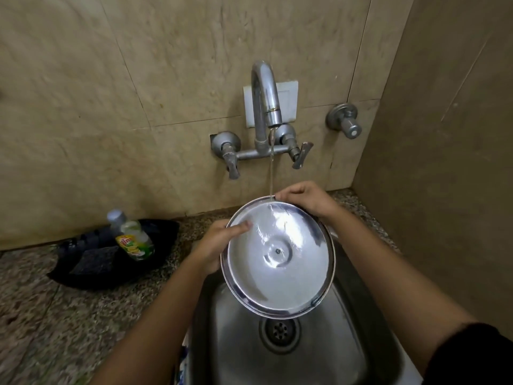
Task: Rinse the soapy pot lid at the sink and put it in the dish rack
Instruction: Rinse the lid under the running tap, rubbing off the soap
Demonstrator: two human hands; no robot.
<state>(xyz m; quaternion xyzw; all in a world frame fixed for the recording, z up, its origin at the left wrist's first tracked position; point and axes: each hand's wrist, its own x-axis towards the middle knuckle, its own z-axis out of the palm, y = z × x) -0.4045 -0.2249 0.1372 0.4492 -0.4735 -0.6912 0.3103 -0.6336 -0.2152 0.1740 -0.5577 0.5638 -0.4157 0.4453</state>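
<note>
— Forearms reach up from the bottom edge. What do the hands hold?
— Both grasp the pot lid [277,259], tilted above the sink [347,343]. The left hand [215,245] has its fingers [241,226] on the left rim; the right hand [302,200] pinches the top rim.
— Water?
— A thin stream from the tap [265,101] strikes the lid's upper part.
— The desk?
— A dish-soap bottle [131,236] lies in a black tray [83,273], left.

A black tray [91,276] sits on the speckled counter [55,329] at eight o'clock, holding a dish-soap bottle [133,237] and a dark scrub pad [93,259]. A lone wall valve [344,119] shows at two o'clock on the beige tiles [111,93]
</note>
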